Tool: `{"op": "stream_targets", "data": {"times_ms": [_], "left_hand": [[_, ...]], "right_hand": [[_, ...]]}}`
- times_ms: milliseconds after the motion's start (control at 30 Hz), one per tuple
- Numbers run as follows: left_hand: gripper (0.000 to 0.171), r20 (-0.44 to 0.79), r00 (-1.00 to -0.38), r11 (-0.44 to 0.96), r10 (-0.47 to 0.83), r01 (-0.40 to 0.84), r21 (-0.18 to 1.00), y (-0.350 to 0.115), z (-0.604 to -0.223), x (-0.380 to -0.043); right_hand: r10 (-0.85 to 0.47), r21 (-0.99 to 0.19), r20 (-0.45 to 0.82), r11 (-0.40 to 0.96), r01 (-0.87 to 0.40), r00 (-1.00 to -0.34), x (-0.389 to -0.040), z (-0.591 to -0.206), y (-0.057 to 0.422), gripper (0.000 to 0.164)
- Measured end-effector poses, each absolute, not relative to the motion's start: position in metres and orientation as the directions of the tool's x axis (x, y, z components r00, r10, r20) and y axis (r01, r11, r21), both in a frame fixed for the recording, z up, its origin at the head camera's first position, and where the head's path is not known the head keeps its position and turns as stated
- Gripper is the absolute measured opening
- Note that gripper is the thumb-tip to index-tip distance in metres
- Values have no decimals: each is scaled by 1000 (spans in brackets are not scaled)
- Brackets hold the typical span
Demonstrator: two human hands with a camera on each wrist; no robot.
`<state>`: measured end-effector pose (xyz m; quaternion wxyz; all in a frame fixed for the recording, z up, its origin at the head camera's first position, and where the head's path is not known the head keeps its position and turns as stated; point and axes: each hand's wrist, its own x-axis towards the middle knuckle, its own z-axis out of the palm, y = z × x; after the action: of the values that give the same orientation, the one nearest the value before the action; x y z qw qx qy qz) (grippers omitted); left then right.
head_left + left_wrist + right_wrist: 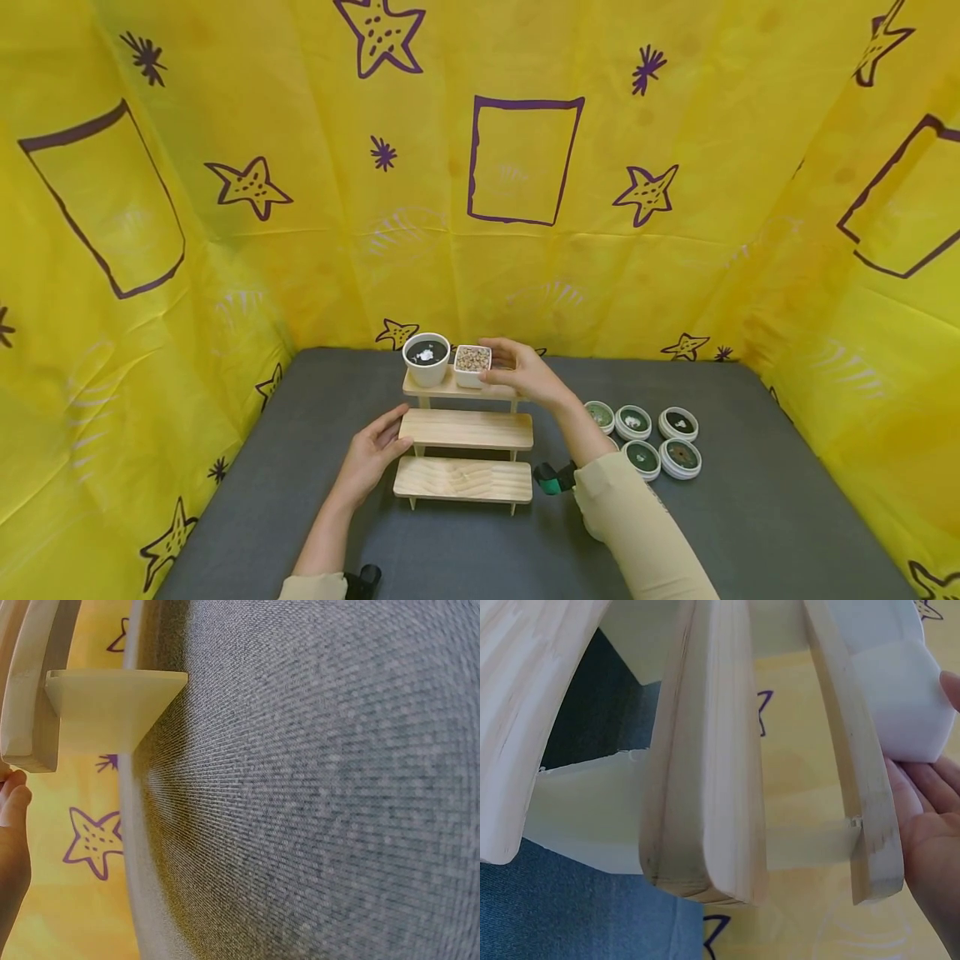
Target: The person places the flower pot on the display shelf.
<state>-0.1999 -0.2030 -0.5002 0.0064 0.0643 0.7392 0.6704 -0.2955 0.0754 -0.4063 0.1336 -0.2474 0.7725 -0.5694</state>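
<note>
A three-step wooden display stand (465,429) stands on the grey table. On its top step, a small square white pot (472,380) filled with beige pebbles sits beside a round white pot (427,372) with dark contents and a white piece on top. My right hand (525,372) holds the square pot from its right side, thumb at the front and fingers behind. The right wrist view shows the white pot (907,705) at that hand's fingers (937,784). My left hand (375,454) grips the left end of the middle step between thumb and fingers.
Right of the stand, several small round white pots (681,458) with green or dark contents are grouped on the table (765,500), partly covered by my right forearm. Yellow cloth (525,275) with purple drawings encloses the table at the back and sides.
</note>
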Motion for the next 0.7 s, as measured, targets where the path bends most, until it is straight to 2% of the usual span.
{"op": "stream_targets", "data": {"times_ms": [700], "left_hand": [[60,64,-994,105,91,73,992,-201,-498,-200]], "right_hand": [[-527,-944,62,244,-220,-848,-297,-407,77,63]]}}
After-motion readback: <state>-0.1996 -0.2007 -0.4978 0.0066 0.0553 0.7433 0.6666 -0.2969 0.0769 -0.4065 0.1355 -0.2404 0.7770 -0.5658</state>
